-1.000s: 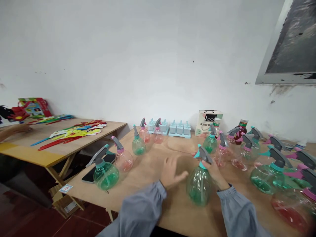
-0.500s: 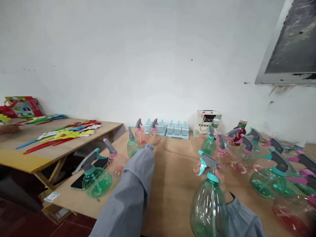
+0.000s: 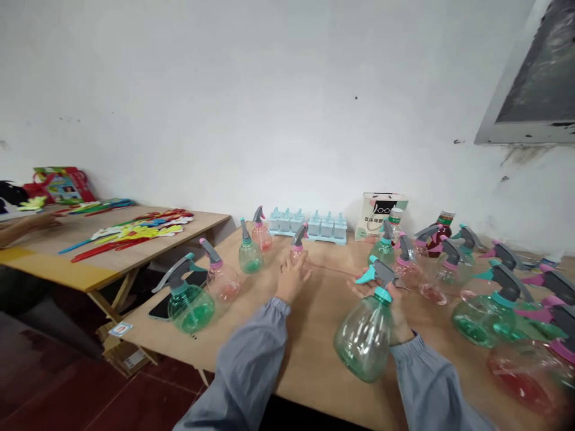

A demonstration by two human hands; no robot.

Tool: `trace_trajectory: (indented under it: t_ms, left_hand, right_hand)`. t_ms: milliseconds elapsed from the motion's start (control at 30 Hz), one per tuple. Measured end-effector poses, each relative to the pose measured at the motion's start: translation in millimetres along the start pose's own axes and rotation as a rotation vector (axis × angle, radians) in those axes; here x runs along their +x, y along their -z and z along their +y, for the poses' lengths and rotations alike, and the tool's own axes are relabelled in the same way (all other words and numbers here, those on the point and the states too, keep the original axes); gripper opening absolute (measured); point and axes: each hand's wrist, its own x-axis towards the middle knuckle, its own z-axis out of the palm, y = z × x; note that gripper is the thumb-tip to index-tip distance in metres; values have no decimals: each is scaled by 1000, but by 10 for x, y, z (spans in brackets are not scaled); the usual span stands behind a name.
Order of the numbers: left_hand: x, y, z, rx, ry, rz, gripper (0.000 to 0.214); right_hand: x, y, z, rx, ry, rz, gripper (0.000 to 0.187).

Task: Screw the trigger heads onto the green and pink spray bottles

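Observation:
My left hand (image 3: 291, 276) is wrapped round the body of a pink spray bottle (image 3: 299, 254), mostly hidden behind the fingers; its grey and pink trigger head shows above. My right hand (image 3: 398, 311) holds a green spray bottle (image 3: 363, 338) by the neck, tilted, with its turquoise trigger pointing left. On the table to the left stand a green spray bottle (image 3: 191, 308), a pink one (image 3: 223, 281), a smaller green one (image 3: 250, 256) and another pink one (image 3: 262, 236). Several more pink and green spray bottles (image 3: 478, 320) crowd the right side.
Light blue ice-pop moulds (image 3: 327, 227) and a paper bag (image 3: 375, 218) stand by the wall, with a red bottle (image 3: 442, 233) nearby. A phone (image 3: 160, 308) lies at the left edge. Another table holds colourful hand-shaped clappers (image 3: 135, 233); another person's hand (image 3: 38, 222) is there.
My left hand has drawn the pink spray bottle away from the moulds, nearer and to the right. The green bottle in my right hand has tilted, its base swinging left and up.

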Motion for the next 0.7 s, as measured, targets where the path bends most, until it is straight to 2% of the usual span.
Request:
trace_trajectory:
  t_ms: [167,400,567,700]
  left_hand:
    - [-259,-88,143,54,-32,63,62]
    - [-311,-91,122,14,-49,88,62]
    - [-312,-90,126,-13,-42,87,66]
    - [-314,-106,113,-24,-54,99,66]
  right_hand:
    - [24,70,67,-1,-12,3,75]
    - [60,163,129,-16,-35,41,67]
    - [88,422,102,-173,95,181,49]
    - [30,804,37,-416,172,422,46]
